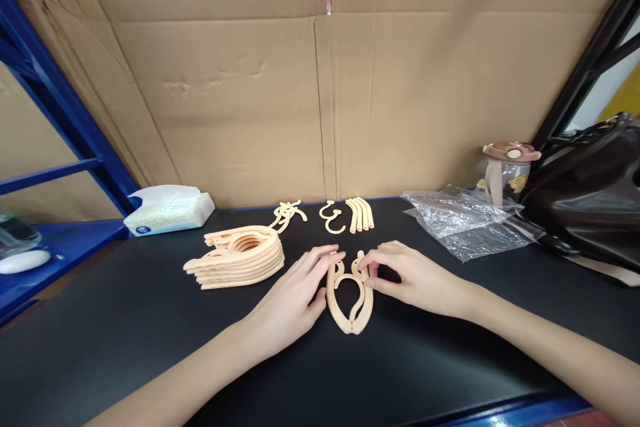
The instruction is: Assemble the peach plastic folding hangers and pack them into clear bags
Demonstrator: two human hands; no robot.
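A cream plastic folding hanger (367, 310) lies folded on the black table in front of me, its hook curled inside the two arms. My left hand (299, 287) grips its left arm, with the fingers over the upper end and the thumb at the side. On the other side, my right hand (400, 273) has its thumb and fingertips closed on the right arm. To the left is a stack of folded hangers (250, 267). Behind lie a small pile of loose hooks (287, 213), two separate hooks (334, 219) and a row of several curved strips (360, 215).
A tissue pack (170, 210) stands at the back left. Crumpled clear plastic bags (460, 220) lie at the back right, beside a bottle with a brown lid (510, 170) and a dark bag (590, 193). A cardboard wall (225, 113) closes off the rear.
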